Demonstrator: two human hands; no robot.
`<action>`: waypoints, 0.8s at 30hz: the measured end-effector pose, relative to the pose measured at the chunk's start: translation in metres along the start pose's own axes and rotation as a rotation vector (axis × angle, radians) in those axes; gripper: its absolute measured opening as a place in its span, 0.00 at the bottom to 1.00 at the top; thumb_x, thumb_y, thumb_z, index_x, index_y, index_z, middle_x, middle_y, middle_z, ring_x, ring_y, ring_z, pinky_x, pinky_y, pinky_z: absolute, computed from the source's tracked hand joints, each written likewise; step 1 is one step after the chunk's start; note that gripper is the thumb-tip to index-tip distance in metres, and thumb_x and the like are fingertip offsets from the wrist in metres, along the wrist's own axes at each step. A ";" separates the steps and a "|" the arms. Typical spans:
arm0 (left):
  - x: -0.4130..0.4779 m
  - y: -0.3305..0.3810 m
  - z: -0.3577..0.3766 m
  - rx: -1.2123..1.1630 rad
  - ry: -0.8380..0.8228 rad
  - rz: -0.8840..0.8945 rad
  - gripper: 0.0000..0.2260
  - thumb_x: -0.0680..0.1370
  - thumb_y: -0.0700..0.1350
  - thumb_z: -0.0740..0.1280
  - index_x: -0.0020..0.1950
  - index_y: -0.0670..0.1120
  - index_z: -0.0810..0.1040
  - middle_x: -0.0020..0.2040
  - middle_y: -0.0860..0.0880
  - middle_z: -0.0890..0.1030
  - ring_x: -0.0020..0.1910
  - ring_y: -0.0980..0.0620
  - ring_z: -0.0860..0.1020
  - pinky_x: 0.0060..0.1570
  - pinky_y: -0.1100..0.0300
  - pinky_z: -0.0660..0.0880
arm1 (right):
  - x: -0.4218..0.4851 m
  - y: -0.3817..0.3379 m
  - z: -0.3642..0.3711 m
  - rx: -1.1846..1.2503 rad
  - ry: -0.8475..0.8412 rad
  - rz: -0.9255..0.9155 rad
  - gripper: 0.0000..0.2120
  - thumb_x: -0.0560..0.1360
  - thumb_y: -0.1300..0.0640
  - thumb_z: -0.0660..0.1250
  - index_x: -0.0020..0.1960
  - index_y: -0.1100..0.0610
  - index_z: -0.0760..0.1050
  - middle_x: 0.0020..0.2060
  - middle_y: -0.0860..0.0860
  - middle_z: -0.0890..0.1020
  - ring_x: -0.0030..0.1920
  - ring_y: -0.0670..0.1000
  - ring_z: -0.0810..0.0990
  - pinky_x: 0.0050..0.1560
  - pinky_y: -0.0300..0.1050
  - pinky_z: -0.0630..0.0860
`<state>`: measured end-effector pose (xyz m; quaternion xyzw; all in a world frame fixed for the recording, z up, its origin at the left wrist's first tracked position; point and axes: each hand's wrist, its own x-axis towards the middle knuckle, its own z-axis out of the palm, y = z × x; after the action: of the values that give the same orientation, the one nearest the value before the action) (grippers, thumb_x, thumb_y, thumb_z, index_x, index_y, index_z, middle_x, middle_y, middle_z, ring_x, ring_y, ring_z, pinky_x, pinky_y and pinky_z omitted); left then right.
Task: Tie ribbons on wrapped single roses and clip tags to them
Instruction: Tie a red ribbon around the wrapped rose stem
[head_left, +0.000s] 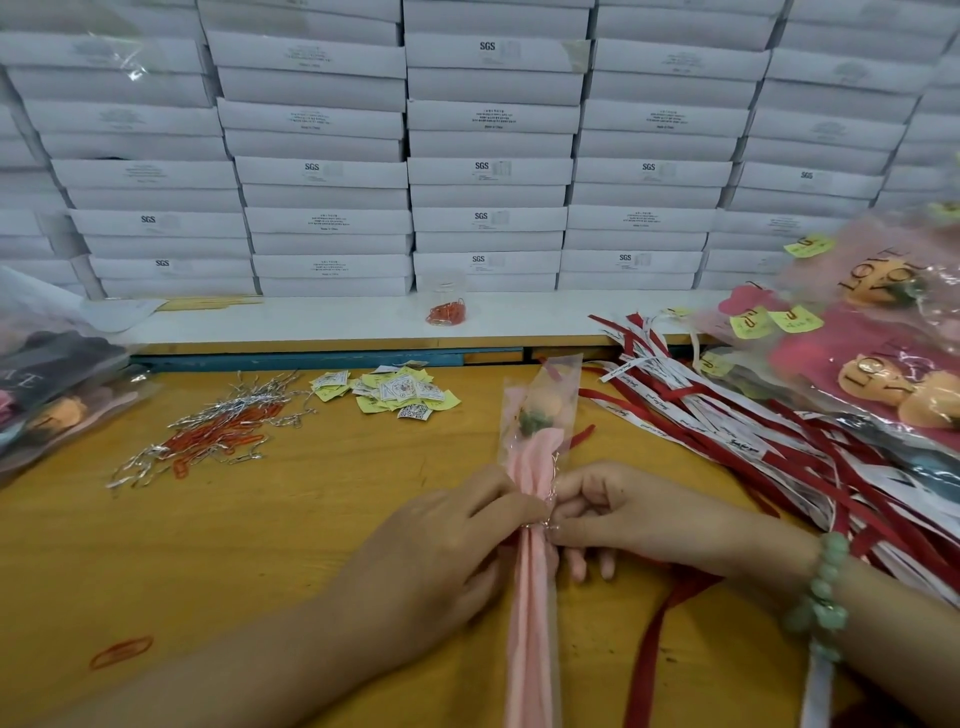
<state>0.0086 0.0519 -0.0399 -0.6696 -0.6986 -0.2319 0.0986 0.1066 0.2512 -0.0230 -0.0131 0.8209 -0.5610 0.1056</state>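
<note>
Left hand (447, 540) grips the wrapped rose (540, 415), right hand (623, 514) pinches its silver tie (545, 526); red ribbon (654, 639) judged untied, tags (405, 395) unclipped.

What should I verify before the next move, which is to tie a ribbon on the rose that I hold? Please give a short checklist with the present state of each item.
1. Rose is held firmly: left hand grips the neck of the wrapped rose. Ok.
2. Wire tie is closed: right hand pinches it. Cannot tell if it is fully twisted.
3. Ribbon is near: a red ribbon lies beside the stem, and the ribbon pile is at the right. Ok.
4. Ribbon is on the rose: none is tied yet. Not ok.
5. Tags are in view beyond the rose. Ok.
6. Paper clips are at the left. Ok.
</note>
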 end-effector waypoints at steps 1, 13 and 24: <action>0.000 0.000 0.000 0.007 -0.005 -0.019 0.19 0.77 0.42 0.67 0.64 0.55 0.68 0.56 0.55 0.71 0.44 0.53 0.77 0.39 0.56 0.77 | 0.000 0.001 -0.001 0.024 0.005 0.014 0.05 0.80 0.62 0.63 0.50 0.58 0.78 0.40 0.50 0.84 0.36 0.43 0.82 0.33 0.32 0.76; 0.000 -0.012 -0.009 0.079 -0.109 -0.365 0.13 0.77 0.59 0.62 0.39 0.52 0.72 0.31 0.58 0.71 0.34 0.57 0.70 0.33 0.69 0.60 | -0.008 0.000 -0.025 0.065 -0.090 0.214 0.06 0.80 0.63 0.64 0.46 0.61 0.77 0.33 0.53 0.83 0.29 0.44 0.81 0.28 0.33 0.75; 0.008 -0.017 -0.028 -1.182 -0.075 -0.343 0.10 0.74 0.46 0.69 0.33 0.46 0.83 0.58 0.43 0.82 0.65 0.47 0.76 0.65 0.53 0.69 | -0.009 0.001 -0.028 0.070 -0.115 0.205 0.06 0.80 0.63 0.63 0.46 0.61 0.78 0.33 0.53 0.82 0.29 0.44 0.80 0.29 0.33 0.75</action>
<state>-0.0134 0.0460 -0.0152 -0.4968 -0.5528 -0.5686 -0.3525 0.1100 0.2784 -0.0125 0.0425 0.7906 -0.5738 0.2096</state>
